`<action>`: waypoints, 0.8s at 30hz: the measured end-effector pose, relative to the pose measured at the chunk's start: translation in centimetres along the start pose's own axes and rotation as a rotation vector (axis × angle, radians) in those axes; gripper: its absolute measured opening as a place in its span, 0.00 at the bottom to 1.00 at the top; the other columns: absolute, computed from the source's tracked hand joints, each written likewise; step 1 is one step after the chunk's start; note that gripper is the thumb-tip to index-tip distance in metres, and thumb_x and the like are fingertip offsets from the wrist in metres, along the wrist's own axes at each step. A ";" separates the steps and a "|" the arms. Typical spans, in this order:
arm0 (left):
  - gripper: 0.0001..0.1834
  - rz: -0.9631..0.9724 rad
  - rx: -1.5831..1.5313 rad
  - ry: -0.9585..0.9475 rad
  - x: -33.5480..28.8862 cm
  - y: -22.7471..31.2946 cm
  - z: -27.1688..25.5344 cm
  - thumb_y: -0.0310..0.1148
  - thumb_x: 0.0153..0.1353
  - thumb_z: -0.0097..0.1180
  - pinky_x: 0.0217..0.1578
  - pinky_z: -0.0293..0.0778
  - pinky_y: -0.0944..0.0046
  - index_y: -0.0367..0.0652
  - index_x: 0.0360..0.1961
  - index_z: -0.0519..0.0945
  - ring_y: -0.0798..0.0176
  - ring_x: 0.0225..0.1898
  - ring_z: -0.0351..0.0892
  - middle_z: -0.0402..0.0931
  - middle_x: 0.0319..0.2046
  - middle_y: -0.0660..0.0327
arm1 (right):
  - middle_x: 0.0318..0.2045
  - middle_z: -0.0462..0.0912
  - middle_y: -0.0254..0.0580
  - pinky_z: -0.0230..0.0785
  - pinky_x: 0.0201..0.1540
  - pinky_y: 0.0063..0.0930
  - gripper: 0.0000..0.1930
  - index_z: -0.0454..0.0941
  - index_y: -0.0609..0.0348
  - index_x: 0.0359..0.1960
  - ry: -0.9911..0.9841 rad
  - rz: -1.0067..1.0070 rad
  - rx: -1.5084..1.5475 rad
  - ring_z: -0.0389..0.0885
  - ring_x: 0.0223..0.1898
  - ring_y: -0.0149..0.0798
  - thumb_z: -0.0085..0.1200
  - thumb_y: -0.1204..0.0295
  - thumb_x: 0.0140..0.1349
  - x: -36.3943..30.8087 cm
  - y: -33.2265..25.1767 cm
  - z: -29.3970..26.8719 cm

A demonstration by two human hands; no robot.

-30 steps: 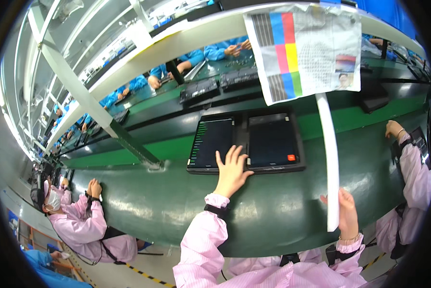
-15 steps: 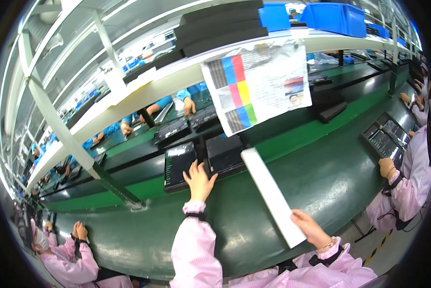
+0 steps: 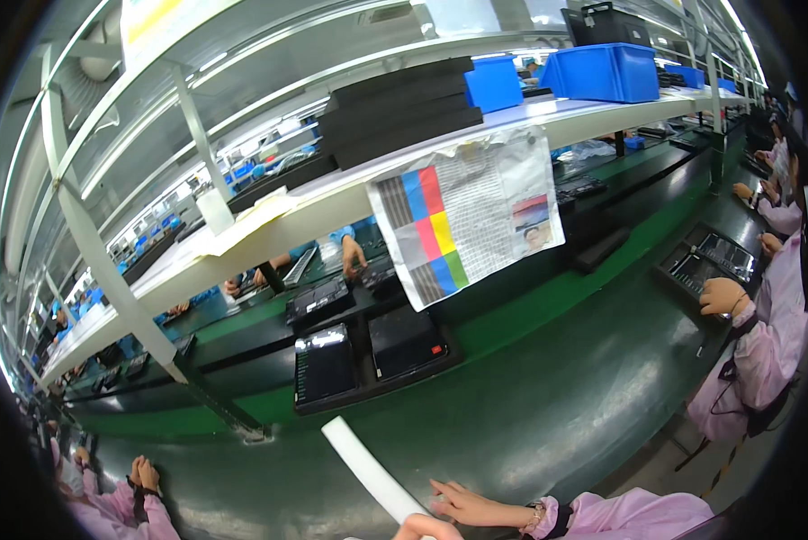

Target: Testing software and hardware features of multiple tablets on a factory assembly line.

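Note:
A long white strip-shaped piece [image 3: 368,463] slants over the green work surface, its lower end in my left hand [image 3: 426,527] at the bottom edge. Only part of that hand shows, closed round the strip. My right hand [image 3: 478,502] is just to the right, fingers stretched and apart, holding nothing. Beyond the strip's upper end lies a black tray [image 3: 368,393] bearing two dark flat panels. The left panel [image 3: 325,367] has small pale marks down one side; the right panel [image 3: 406,346] has a small red spot near a corner.
A printed sheet with colour blocks [image 3: 467,216] hangs from the shelf [image 3: 593,120] above. Black foam blocks [image 3: 395,112] and blue bins [image 3: 602,74] stand on it. Co-workers in pink sleeves [image 3: 768,288] sit at both sides; one has another tray [image 3: 683,270]. Blue-sleeved hands work across the line.
My left hand has left the tray and now grips the white strip, which has moved down and left. My right hand has let go of it. The view has tilted up.

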State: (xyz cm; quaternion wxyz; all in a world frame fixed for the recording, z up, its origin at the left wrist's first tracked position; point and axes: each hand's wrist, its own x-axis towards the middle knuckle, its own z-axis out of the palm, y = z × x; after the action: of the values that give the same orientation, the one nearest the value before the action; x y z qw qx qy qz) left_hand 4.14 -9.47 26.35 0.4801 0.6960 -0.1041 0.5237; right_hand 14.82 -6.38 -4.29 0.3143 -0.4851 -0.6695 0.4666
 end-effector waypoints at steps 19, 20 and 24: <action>0.09 -0.865 1.295 0.097 -8.7 -5.5 -3.7 0.30 0.57 0.54 0.33 0.70 0.56 0.41 0.39 0.76 0.50 0.29 0.76 0.75 0.42 0.55 | 0.51 0.71 0.45 0.63 0.53 0.33 0.15 0.72 0.58 0.50 0.586 -0.017 -0.294 0.70 0.52 0.46 0.49 0.68 0.62 -10.0 0.2 -11.5; 0.19 -0.874 1.553 0.008 -12.2 -6.3 -4.9 0.35 0.60 0.51 0.40 0.72 0.59 0.43 0.52 0.71 0.47 0.39 0.76 0.69 0.52 0.52 | 0.50 0.72 0.44 0.63 0.53 0.34 0.15 0.73 0.57 0.49 0.642 -0.010 -0.321 0.70 0.52 0.46 0.49 0.69 0.61 -10.0 -0.2 -11.5; 0.21 -1.211 1.589 -0.098 -16.8 -8.6 -5.6 0.39 0.60 0.52 0.47 0.70 0.54 0.47 0.54 0.72 0.45 0.50 0.71 0.62 0.59 0.51 | 0.52 0.70 0.44 0.60 0.52 0.37 0.14 0.73 0.57 0.48 0.743 0.073 -0.535 0.69 0.52 0.44 0.50 0.71 0.59 -11.7 3.0 -13.0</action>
State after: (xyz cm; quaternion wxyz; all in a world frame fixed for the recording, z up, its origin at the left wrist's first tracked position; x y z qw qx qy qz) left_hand -1.02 -6.67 7.52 0.0568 0.7715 0.6288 0.0792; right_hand 31.11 -12.94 -1.89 0.3801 -0.7070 -0.5907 0.0824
